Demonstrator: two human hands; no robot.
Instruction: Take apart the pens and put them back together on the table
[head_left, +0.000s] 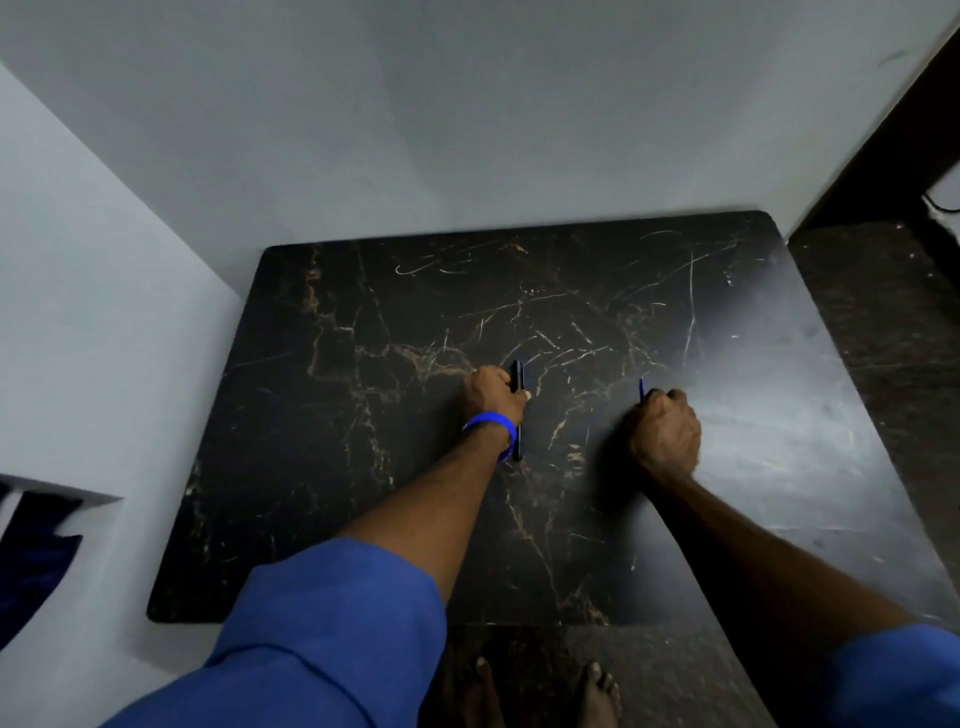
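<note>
The left hand (488, 395) fingers wrap the black pen body (517, 376). The right hand (665, 431) fingers pinch the thin blue refill (641, 389). Both point away, well apart.

Two hands (491, 395) (665, 434) — one black pen body (517, 379), one thin blue refill (641, 389), one table (363, 415).

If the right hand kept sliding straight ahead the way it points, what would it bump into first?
Probably nothing on the table: beyond the right hand and its thin blue pen part lies bare marble, then the grey wall. Depth is hard to judge.
</note>
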